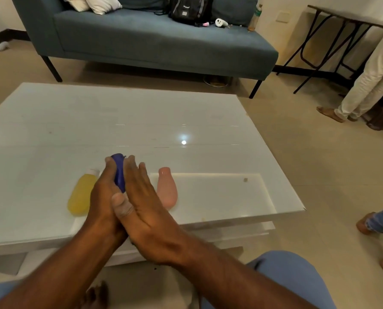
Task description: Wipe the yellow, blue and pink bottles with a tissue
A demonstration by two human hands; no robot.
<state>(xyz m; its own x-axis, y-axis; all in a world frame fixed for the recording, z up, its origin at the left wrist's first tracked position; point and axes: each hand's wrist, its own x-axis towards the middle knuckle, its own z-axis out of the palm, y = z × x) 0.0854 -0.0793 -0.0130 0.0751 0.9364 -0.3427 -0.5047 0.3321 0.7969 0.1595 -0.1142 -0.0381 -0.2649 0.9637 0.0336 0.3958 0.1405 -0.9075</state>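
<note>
While both hands clasp one blue bottle (119,175), left hand (103,197) gripping, right hand (146,201) flat: one yellow bottle (81,195), one pink bottle (167,188) on table (96,121).

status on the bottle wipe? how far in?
Done: nothing shows as wiped for certain. In hand: the blue bottle is lifted between the left hand and right hand; no tissue is visible. Left: the yellow bottle and pink bottle lie on the table, untouched.

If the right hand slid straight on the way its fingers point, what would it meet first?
Probably nothing soon: the right hand points up-left past the blue bottle, and beyond it only bare table shows. Depth is unclear.
</note>
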